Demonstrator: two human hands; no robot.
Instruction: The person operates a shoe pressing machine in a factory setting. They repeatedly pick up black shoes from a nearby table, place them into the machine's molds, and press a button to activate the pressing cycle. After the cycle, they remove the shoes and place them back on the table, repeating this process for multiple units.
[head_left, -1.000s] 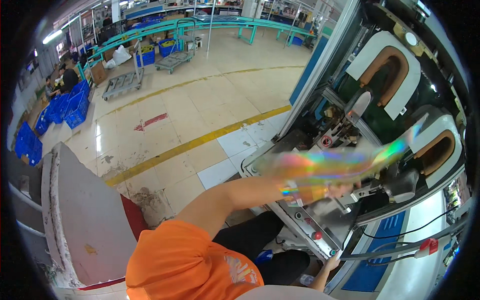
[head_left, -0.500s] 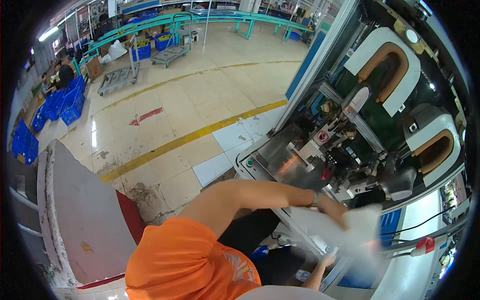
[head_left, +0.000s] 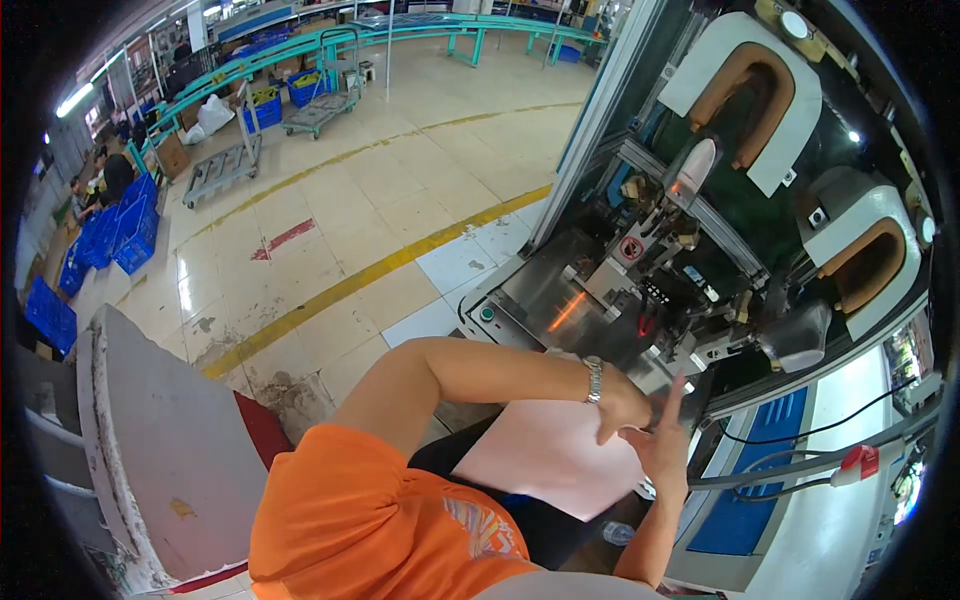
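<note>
A thin pale pink sheet (head_left: pixel 550 452) slants over my lap, in front of the machine's metal worktop. My left hand (head_left: pixel 622 408), with a metal band on its wrist, is at the sheet's upper right part. Its thumb lies on the sheet's face and the other fingers are curled, partly hidden. Close beside it, at the sheet's right edge, my right hand (head_left: pixel 664 448) has its index finger stretched up and its thumb pointing toward the left hand. No object shows in the right hand.
Ahead stands a machine with a steel worktop (head_left: pixel 560 300), a green button (head_left: pixel 487 314), clamps and two U-shaped padded moulds (head_left: pixel 750 100). A red plug (head_left: pixel 858 463) and cables are at right. A grey panel (head_left: pixel 180 450) stands left; carts (head_left: pixel 222 170) and blue crates (head_left: pixel 135 225) lie beyond.
A blurred whitish sheet by my left hand at the right is gone from there; the pink sheet now shows sharply over my lap. My right hand has risen to meet the left.
</note>
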